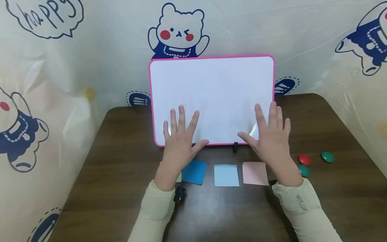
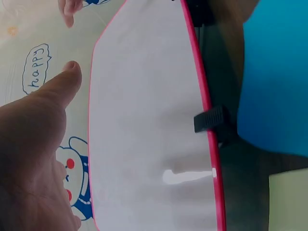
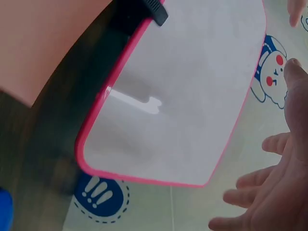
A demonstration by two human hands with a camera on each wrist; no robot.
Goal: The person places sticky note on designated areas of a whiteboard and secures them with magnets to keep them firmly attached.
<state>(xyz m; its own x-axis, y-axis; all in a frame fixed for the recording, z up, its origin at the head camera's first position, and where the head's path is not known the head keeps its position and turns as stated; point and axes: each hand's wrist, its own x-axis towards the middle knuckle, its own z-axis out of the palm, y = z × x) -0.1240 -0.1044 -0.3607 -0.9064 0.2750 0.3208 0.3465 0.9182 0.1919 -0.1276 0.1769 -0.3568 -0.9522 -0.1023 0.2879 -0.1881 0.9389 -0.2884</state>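
A whiteboard [image 1: 211, 97] with a pink frame stands upright on black supports [image 1: 235, 147]. In front of its lower left part my left hand [image 1: 179, 148] is held up with fingers spread, holding nothing. My right hand [image 1: 272, 141] is raised likewise before the lower right corner. Both wrist views show the left hand [image 2: 33, 125] and right hand [image 3: 269, 187] apart from the board's surface. Below the board lie a blue sticky note [image 1: 194, 172], a light blue note [image 1: 226, 175] and a pink note [image 1: 255, 173]. A pale green note [image 1: 179, 178] is mostly hidden by my left wrist.
Right of my right wrist lie a red round magnet [image 1: 304, 160], a green magnet [image 1: 328, 157] and another green magnet [image 1: 303, 170] close to the sleeve. All stand on a dark wooden table [image 1: 115, 188]. A printed curtain [image 1: 99, 50] hangs behind and at the sides.
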